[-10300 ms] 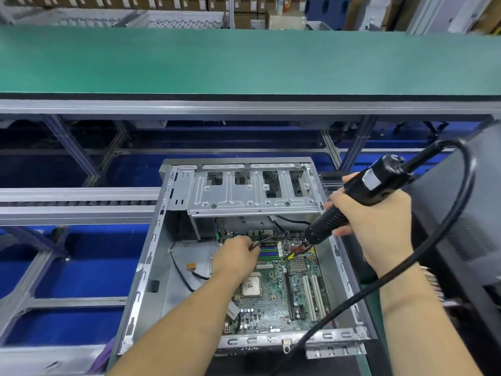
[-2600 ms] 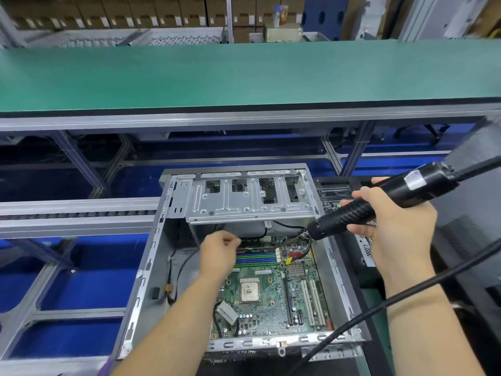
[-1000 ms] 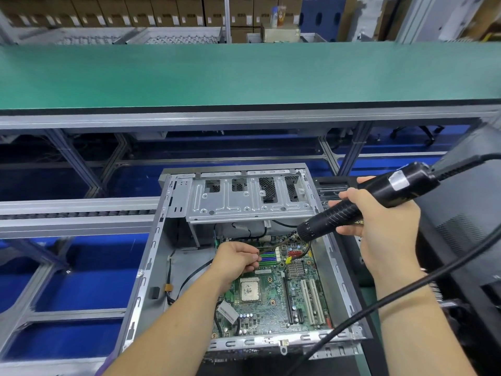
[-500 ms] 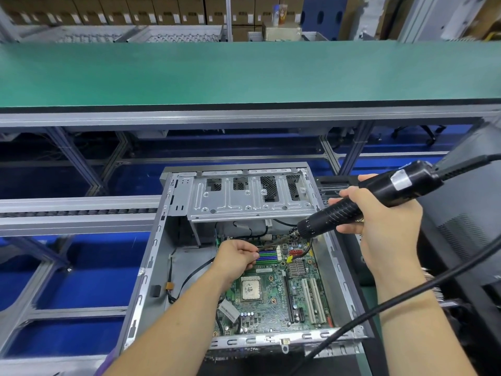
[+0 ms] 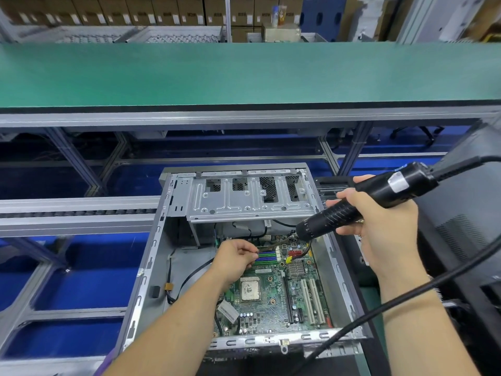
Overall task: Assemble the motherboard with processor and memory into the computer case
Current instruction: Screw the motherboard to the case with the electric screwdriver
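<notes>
Bench and conveyor, as I see them

Across the upper frame my green-topped conveyor (image 5: 244, 74) runs bare; lower centre, the computer case (image 5: 151, 256) sits on the workbench (image 5: 371, 359).

motherboard (image 5: 273, 291): green, dotted with small silver and black parts, lower middle of the frame
memory slots (image 5: 267, 257): blue and green stripes
processor (image 5: 250, 288): dull silver-grey square
expansion slots (image 5: 311, 301): two white strips beside a black one
connectors (image 5: 294, 252): red, with a yellow plug just below
computer case (image 5: 151, 267): bare grey metal
drive cage (image 5: 252, 199): silver, pierced with dark mesh-patterned openings
electric screwdriver (image 5: 366, 199): black, with a white label band, right of the frame
cable (image 5: 406, 294): black
conveyor belt (image 5: 244, 74): plain green, black edge, across the upper frame
floor (image 5: 89, 272): deep blue
boxes (image 5: 162, 9): brown with white labels, top of the frame
</notes>
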{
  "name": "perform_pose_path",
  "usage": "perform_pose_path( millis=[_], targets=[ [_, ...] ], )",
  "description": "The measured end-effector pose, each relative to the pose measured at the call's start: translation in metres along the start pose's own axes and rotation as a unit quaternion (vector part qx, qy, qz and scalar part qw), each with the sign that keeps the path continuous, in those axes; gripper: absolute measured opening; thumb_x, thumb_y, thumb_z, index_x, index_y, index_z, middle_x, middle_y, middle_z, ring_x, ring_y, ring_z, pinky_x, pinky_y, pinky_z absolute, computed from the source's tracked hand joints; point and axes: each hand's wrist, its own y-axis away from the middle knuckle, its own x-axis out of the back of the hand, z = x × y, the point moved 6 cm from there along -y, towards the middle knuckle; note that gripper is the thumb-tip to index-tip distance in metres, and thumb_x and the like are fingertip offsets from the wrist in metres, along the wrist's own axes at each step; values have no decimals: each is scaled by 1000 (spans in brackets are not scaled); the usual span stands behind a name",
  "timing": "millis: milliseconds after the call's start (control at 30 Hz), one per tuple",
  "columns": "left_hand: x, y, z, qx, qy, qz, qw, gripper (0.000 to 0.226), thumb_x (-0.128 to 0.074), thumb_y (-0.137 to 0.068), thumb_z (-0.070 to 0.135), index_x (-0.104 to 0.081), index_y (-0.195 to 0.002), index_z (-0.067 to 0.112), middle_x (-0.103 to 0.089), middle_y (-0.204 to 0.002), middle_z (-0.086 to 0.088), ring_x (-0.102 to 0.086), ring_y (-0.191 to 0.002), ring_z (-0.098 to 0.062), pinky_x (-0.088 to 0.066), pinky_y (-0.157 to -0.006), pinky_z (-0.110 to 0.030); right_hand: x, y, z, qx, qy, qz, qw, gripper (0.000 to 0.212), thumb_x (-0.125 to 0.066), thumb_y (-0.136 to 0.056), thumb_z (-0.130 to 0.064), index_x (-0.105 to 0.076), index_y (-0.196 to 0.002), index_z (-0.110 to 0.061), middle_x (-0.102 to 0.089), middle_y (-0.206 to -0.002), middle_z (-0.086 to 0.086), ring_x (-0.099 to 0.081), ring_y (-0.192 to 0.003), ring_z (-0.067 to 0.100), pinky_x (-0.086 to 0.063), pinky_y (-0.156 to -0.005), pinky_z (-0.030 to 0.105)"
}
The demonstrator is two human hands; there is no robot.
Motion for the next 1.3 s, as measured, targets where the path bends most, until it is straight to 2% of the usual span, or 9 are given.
perform_pose_path(
  millis=[167,267,567,667,867,933,1067,1200,1300],
  targets=[
    [-4,2,7,-23,-55,-30,998,12,-66,-91,1,-68,-85,11,-65,-75,-3,-55,-59,-9,-52,-64,-24,2,-3,-1,6,4,-47,999,27,-75,-81,-4,-66,-107,-5,-73,-85,13,-75,-83,43,-50,-41,29],
    [-8,5,11,-37,-91,-41,994,7,-65,-93,4,-67,-90,11,-60,-72,-4,-49,-61,-17,-45,-61,-29,0,-3,-3,13,8,-46,999,27,-76,-76,-10,-68,-102,-10,-73,-84,13,-75,-81,41,-51,-41,29],
    [-8,7,11,-48,-131,-41,989,6,-65,-94,10,-66,-96,16,-48,-57,5,-32,-44,-10,-30,-45,-20,-5,1,-5,19,6,-46,999,20,-75,-79,-4,-70,-94,-17,-73,-84,14,-75,-80,42,-51,-40,29],
    [-9,6,10,-50,-121,-45,990,8,-66,-93,8,-66,-96,15,-54,-63,7,-35,-42,-7,-33,-46,-19,-5,1,-5,19,6,-49,999,21,-75,-79,-3,-71,-94,-18,-73,-84,13,-75,-80,41,-51,-40,28],
    [-10,4,8,-48,-125,-62,989,24,-67,-89,0,-62,-105,18,-66,-103,-1,-44,-49,-6,-43,-53,-20,-3,4,-7,20,16,-46,999,21,-72,-84,4,-68,-95,-14,-73,-82,12,-76,-80,40,-50,-40,29],
    [-12,2,5,-52,-154,-68,984,28,-69,-89,3,-59,-107,22,-64,-104,0,-47,-56,-10,-44,-53,-19,-4,4,-10,23,28,-46,998,20,-75,-81,-1,-69,-95,-15,-74,-83,12,-76,-80,39,-51,-40,30],
    [-16,0,1,-76,-205,-67,973,18,-63,-91,9,-59,-89,27,-67,-98,-5,-52,-66,-8,-42,-54,-12,-10,4,-20,36,78,-40,995,21,-77,-71,-13,-74,-85,-28,-74,-77,8,-76,-75,33,-51,-40,31],
    [-27,0,1,-87,-246,-102,960,13,-65,-91,17,-60,-85,27,-66,-85,2,-59,-72,-10,-50,-68,-23,-15,4,-23,45,131,-37,990,25,-78,-58,-28,-75,-82,-34,-75,-76,5,-76,-71,30,-52,-41,32],
    [-34,2,4,-105,-267,-118,951,8,-64,-91,18,-63,-86,25,-65,-86,4,-58,-73,-7,-49,-69,-22,-15,4,-23,56,157,-33,985,28,-77,-55,-33,-74,-83,-32,-74,-77,5,-76,-70,30,-53,-40,33]
  ],
)
